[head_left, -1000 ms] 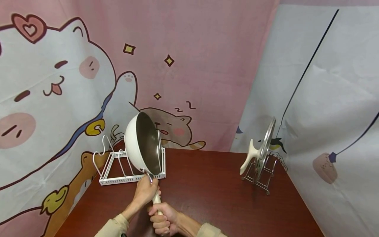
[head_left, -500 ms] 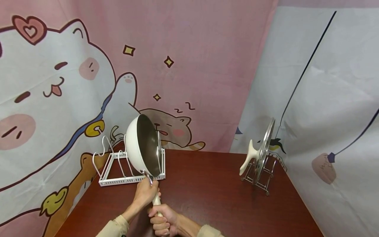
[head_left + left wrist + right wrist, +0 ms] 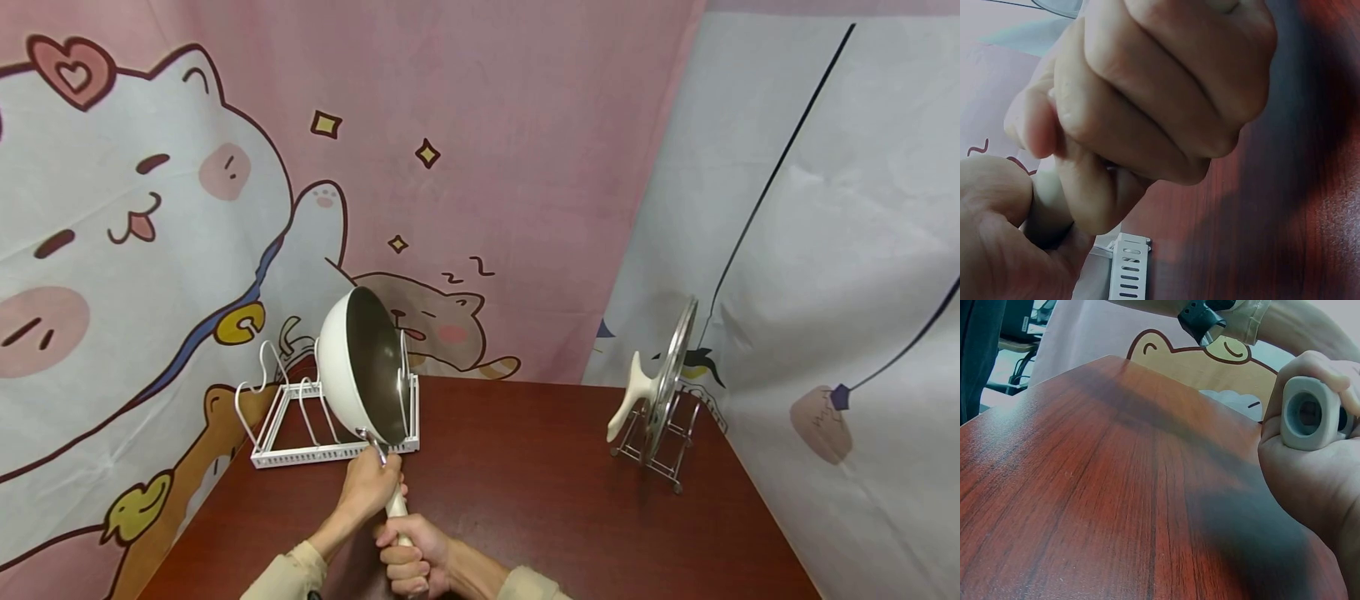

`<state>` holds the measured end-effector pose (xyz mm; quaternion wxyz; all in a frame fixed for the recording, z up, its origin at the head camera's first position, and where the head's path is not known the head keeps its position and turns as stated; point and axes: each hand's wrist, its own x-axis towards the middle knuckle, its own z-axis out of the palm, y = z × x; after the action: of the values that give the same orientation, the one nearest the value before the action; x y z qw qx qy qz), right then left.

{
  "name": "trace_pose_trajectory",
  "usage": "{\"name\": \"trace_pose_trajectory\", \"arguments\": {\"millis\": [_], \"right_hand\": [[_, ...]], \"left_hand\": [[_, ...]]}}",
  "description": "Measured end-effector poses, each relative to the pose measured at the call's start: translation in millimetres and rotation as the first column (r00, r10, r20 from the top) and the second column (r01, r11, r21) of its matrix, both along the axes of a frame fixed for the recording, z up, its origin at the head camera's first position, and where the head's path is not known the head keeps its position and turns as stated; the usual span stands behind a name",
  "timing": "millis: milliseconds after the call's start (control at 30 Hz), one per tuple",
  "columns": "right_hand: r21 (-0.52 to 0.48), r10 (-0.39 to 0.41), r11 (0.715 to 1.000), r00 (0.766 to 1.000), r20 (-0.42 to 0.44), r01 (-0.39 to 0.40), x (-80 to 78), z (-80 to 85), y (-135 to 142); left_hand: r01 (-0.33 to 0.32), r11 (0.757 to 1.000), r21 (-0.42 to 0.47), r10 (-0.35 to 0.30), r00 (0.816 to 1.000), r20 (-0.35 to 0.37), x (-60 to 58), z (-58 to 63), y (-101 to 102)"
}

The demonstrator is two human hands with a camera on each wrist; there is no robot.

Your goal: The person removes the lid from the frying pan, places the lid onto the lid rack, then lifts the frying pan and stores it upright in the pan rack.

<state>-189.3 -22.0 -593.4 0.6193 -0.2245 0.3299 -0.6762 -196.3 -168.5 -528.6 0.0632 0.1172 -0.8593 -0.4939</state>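
Observation:
A white wok (image 3: 337, 362) with a dark inside stands on its side within the white rack (image 3: 322, 454) at the left of the table. Its cream handle (image 3: 397, 503) points back toward me. My left hand (image 3: 370, 485) grips the handle close to the metal joint (image 3: 372, 442). Lower down, my right hand (image 3: 416, 554) holds the same handle with curled fingers. In the right wrist view the handle's hollow end (image 3: 1310, 412) pokes out of the right palm. Curled fingers fill much of the left wrist view, with part of the handle (image 3: 1050, 200) showing beside them.
A glass lid (image 3: 672, 367) with a cream knob (image 3: 633, 397) leans upright in a small wire stand (image 3: 652, 467) at the right. The dark red table (image 3: 517, 467) spreads between rack and stand. Printed cloth (image 3: 540, 208) hangs behind and at both sides.

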Motion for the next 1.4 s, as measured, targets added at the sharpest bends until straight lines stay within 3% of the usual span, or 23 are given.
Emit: {"name": "trace_pose_trajectory", "arguments": {"millis": [300, 500, 733, 1133, 1400], "right_hand": [[0.049, 0.009, 0.999, 1.000, 0.001, -0.009, 0.2, 0.5, -2], [0.085, -0.001, 0.996, 1.000, 0.025, -0.001, 0.7, -1.1, -1], [0.049, -0.036, 0.998, 0.999, 0.033, 0.035, 3.3, -4.7, 1], [0.004, -0.058, 0.998, 0.998, 0.027, 0.058, 5.9, -6.8, 7], [0.006, -0.075, 0.997, 0.997, -0.021, 0.075, 7.5, -9.1, 10]], "left_hand": [[0.006, 1.000, 0.015, -0.006, 1.000, 0.020, -0.8, -1.7, -1], [0.019, 0.997, 0.081, -0.020, 1.000, 0.021, -0.1, -0.1, -1], [0.021, 0.980, 0.196, -0.029, 0.999, 0.039, -0.5, -5.0, -2], [0.006, 0.955, 0.295, -0.020, 0.999, 0.042, 0.4, -5.1, -1], [-0.023, 0.957, 0.289, 0.009, 0.999, 0.051, 1.9, -7.0, -2]]}}
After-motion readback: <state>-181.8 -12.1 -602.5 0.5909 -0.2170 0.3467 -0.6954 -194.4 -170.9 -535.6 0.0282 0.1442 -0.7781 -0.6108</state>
